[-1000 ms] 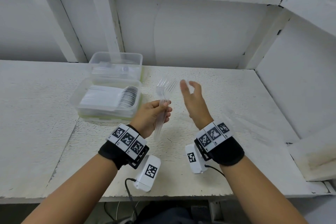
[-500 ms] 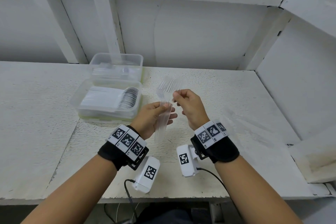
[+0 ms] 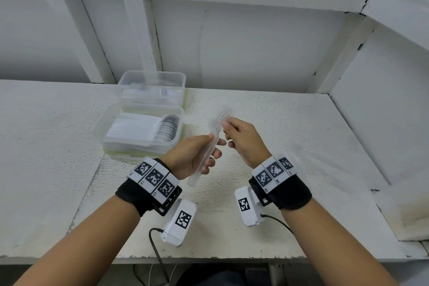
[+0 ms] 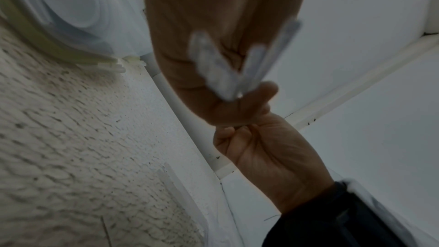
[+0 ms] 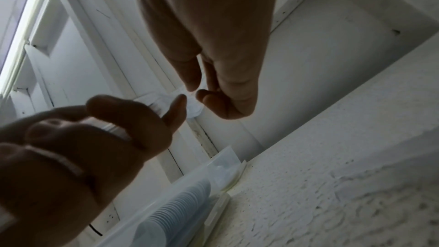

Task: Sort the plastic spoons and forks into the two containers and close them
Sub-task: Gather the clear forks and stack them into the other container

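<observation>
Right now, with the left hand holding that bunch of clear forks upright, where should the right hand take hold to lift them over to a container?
Probably low on the handles, coming from the right side. The forks stand tilted, tines up, and the left hand wraps their middle; the right hand only pinches near the fanned tines, which looks loose.

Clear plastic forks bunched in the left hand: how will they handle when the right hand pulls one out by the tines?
Probably light: the left hand holds the whole bundle of forks upright in a loose grip. Likely slippery: smooth clear handles nested together, so neighbours may slide out too. The tines look thin, so the right hand pinching there may flex them.
</observation>
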The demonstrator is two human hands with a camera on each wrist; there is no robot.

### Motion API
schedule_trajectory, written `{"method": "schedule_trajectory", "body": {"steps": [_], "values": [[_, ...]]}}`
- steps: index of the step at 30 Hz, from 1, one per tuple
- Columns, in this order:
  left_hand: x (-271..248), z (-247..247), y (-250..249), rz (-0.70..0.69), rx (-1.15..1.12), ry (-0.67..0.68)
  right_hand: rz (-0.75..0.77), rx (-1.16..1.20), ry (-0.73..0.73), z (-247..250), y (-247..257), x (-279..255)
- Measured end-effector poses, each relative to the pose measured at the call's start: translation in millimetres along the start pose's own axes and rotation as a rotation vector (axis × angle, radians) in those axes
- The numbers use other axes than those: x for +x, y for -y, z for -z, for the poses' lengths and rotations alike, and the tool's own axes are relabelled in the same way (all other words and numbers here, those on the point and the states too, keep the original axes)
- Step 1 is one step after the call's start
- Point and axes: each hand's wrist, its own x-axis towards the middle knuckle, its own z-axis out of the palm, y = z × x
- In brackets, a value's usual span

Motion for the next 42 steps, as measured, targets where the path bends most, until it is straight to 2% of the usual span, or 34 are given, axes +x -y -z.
{"method": "schedule_trajectory", "body": {"steps": [5, 8, 10, 13, 15, 17, 20, 23, 27, 30, 34, 36, 39, 42], "values": [[0, 1, -3, -0.012, 0.149, -0.029, -0.006, 0.025, 0.034, 0, 8, 4], [-2, 9, -7, -0.022, 0.446, -0.085, -0.01, -0.096, 0.028, 6, 13, 6], [-3, 16, -13, -0.043, 0.773, -0.181, 0.095, -0.277, 0.022, 12, 18, 7], [-7, 24, -30, -0.129, 1.229, -0.289, 0.358, -0.746, 0.105, 15, 23, 11], [-9, 29, -42, -0.178, 1.395, -0.304, 0.481, -0.99, 0.177, 10, 26, 13], [-10, 34, -50, -0.164, 1.467, -0.287, 0.646, -1.111, 0.18, 4, 27, 16], [-11, 44, -58, -0.11, 1.473, -0.258, 0.83, -1.224, 0.162, -2, 29, 25], [-9, 56, -66, -0.094, 1.455, -0.191, 0.935, -1.162, 0.28, -6, 30, 34], [-6, 72, -76, -0.082, 1.418, -0.102, 0.9, -1.13, 0.376, -14, 32, 46], [0, 85, -83, -0.096, 1.398, -0.127, 0.804, -1.08, 0.424, -20, 35, 61], [9, 113, -101, -0.188, 1.541, -0.248, 0.633, -0.968, 0.46, -29, 43, 94], [10, 132, -116, -0.249, 1.439, -0.316, 0.558, -0.917, 0.446, -33, 51, 117], [16, 172, -144, -0.352, 1.185, -0.59, 0.508, -0.859, 0.38, -41, 62, 159], [30, 229, -168, -0.197, 1.003, -0.84, 0.462, -0.897, 0.334, -56, 71, 205]]}}
